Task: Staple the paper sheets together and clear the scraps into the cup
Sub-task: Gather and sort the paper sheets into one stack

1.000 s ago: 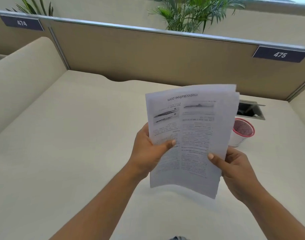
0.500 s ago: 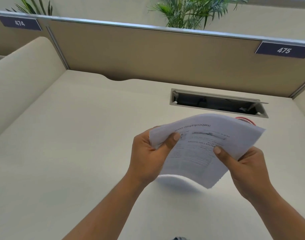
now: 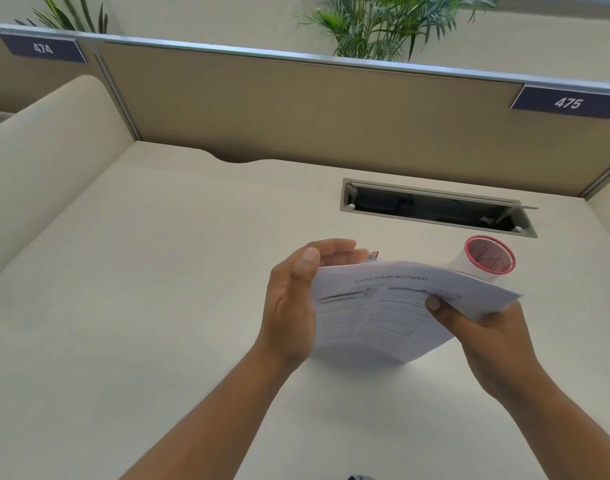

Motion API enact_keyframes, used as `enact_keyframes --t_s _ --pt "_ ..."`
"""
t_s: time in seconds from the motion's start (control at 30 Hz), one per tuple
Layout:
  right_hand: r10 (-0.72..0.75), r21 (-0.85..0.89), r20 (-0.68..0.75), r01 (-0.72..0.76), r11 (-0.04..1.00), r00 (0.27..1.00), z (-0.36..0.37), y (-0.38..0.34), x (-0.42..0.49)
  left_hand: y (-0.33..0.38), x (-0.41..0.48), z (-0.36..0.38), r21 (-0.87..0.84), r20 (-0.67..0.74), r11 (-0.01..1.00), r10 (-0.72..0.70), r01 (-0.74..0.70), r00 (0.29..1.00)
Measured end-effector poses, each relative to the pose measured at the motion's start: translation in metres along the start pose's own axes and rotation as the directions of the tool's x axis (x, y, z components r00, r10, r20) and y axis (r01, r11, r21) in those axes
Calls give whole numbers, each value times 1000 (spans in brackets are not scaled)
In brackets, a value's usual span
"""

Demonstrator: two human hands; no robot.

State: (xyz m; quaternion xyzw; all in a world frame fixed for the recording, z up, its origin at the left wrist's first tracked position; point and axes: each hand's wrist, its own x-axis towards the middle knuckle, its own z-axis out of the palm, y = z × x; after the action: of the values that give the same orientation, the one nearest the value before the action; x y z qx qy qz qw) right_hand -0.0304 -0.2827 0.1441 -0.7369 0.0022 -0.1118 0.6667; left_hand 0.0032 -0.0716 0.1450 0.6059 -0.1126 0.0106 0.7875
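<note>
A stack of printed paper sheets (image 3: 383, 306) hovers low over the desk, tilted nearly flat. My right hand (image 3: 483, 334) pinches its right side, thumb on top. My left hand (image 3: 293, 299) is at the stack's left edge with fingers spread and thumb lifted off the paper. Just past my left fingertips a small red-tipped object, probably the stapler (image 3: 372, 256), peeks out, mostly hidden by the sheets. A white cup with a red rim (image 3: 489, 256) stands behind the sheets at the right, its lower part hidden.
An open cable slot (image 3: 435, 209) is cut into the desk (image 3: 140, 306) behind the cup. Beige partition walls with number plates 474 and 475 close the back and left. Plants rise behind the partition.
The sheets have come down from upright to almost flat over the desk. My left hand has let go of the left edge and opened. The cup and a red-tipped object have come into sight.
</note>
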Motion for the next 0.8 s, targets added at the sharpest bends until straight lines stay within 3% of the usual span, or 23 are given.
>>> enact_keyframes --t_s 0.2,0.5,0.67,0.8 --pt "51 43 29 -52 998 998 -1 9 -1 -14 2 -9 249 64 968 -40 23 997" --pt "9 80 -3 -9 997 1000 -7 1 -3 -21 -5 -9 195 74 980 7 -21 997" --pt "51 97 51 -56 994 997 -5 10 -8 -28 -8 -5 182 67 980 -90 77 994" --pt "88 115 55 -94 989 995 -2 17 -12 -35 -9 -4 195 60 978 -84 71 995"
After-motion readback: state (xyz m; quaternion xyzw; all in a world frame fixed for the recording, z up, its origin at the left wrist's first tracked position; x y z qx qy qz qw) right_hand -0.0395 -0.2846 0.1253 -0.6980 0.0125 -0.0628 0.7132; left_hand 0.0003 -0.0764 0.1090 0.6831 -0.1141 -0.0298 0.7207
